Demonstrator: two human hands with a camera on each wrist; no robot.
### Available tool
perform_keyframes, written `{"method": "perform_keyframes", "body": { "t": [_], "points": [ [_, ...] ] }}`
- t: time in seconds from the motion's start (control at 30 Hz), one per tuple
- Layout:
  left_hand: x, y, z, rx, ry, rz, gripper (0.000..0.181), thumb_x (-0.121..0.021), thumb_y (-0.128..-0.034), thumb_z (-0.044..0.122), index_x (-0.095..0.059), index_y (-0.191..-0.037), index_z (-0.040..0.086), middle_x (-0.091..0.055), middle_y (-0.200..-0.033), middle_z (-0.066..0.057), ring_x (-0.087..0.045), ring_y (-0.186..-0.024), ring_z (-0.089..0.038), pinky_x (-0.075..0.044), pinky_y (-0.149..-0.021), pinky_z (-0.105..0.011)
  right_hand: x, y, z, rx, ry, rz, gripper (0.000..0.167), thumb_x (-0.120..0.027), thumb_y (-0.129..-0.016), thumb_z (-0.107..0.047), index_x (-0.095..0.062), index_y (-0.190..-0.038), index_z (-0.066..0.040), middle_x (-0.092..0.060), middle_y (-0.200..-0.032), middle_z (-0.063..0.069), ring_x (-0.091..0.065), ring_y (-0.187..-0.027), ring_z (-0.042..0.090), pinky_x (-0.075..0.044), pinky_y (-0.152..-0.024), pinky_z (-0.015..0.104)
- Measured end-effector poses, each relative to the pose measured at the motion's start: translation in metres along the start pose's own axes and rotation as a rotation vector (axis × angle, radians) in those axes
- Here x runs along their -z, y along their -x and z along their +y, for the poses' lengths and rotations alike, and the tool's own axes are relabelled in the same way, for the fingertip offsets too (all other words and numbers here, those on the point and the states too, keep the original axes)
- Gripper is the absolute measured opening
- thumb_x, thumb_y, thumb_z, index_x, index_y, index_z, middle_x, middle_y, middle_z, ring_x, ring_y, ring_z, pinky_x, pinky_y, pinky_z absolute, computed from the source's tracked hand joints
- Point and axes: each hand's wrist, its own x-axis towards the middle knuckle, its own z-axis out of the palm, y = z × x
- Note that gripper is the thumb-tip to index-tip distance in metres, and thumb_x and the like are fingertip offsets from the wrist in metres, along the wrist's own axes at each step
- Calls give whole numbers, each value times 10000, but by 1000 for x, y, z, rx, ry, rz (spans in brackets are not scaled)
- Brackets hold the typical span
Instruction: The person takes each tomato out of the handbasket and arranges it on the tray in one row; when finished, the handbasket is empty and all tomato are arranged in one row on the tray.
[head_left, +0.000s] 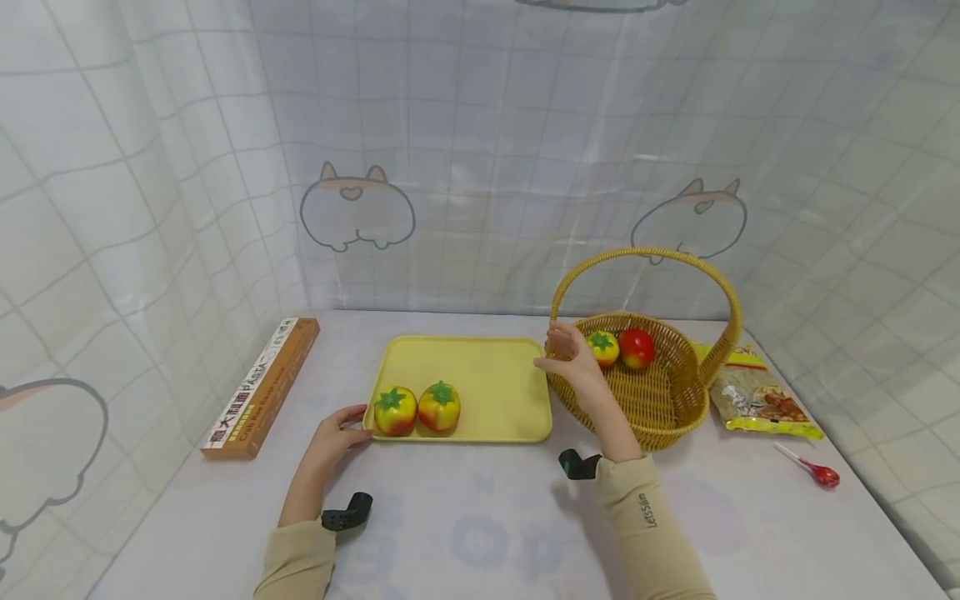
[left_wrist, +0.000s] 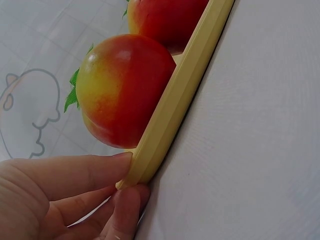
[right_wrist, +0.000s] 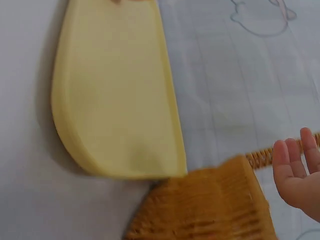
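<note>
My left hand [head_left: 332, 442] pinches the near left corner of a yellow tray [head_left: 495, 392]; in the left wrist view, its fingertips [left_wrist: 122, 162] lie on the rim. Close beside that corner, two yellow-and-red fruits with green leafy tops, a left one [head_left: 395, 411] and a right one [head_left: 439, 407], sit on the tray. Over the left rim of a wicker basket [head_left: 652, 408], my right hand [head_left: 577, 367] is held up with fingers apart and nothing in them, near the handle [right_wrist: 260, 158]. Inside the basket lie a green-topped fruit [head_left: 602, 348] and a red fruit [head_left: 637, 348].
A long brown pasta box [head_left: 262, 387] lies at the left of the table. Right of the basket is a yellow-edged food packet [head_left: 759, 392], with a red lollipop [head_left: 823, 476] in front of it. A patterned curtain [head_left: 450, 167] hangs behind and on both sides.
</note>
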Motion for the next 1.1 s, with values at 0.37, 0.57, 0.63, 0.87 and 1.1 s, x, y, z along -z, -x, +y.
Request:
{"method": "perform_keyframes", "body": {
  "t": [0.37, 0.57, 0.63, 0.87, 1.1],
  "points": [
    [-1, 0, 1, -18, -8, 0, 600, -638, -815, 74, -393, -1357, -6, -400, -1368, -243, -430, -1161, -344, -397, -985, -460, 32, -5, -3, -24, 10, 96, 643, -620, -843, -12, -300, -1399, -51, -318, -1419, 196, -285, -1314, 327, -250, -1075, 478],
    [-1, 1, 1, -21, -4, -1, 590, -630, -817, 65, -396, -1353, -13, -412, -1356, -248, -444, -1141, -337, -406, -976, -455, 45, -10, -5, -31, 21, 129, 652, -633, -846, -49, -303, -1408, -68, -317, -1420, 191, -279, -1323, 314, -234, -1084, 486],
    [-1, 1, 1, -20, -3, 1, 589, -631, -815, 61, -398, -1351, -13, -415, -1354, -247, -445, -1138, -335, -403, -978, -458, 49, -12, -6, -39, 24, 134, 671, -648, -841, -68, -302, -1416, -87, -321, -1423, 168, -270, -1329, 302, -220, -1087, 484],
    [-1, 2, 1, -13, -9, 4, 599, -638, -810, 67, -396, -1352, -14, -410, -1356, -250, -430, -1151, -345, -379, -995, -480, 64, -21, -15, -59, 41, 155, 688, -649, -850, -105, -285, -1434, -133, -304, -1461, 128, -271, -1337, 278, -253, -1077, 454],
    [-2, 2, 1, -11, -11, 5, 596, -634, -813, 72, -398, -1355, 0, -415, -1358, -237, -458, -1113, -324, -402, -981, -457, 77, -23, -23, -43, 1, 167, 671, -601, -873, -62, -258, -1446, -136, -262, -1468, 147, -243, -1347, 286, -231, -1094, 444]
  ]
}}
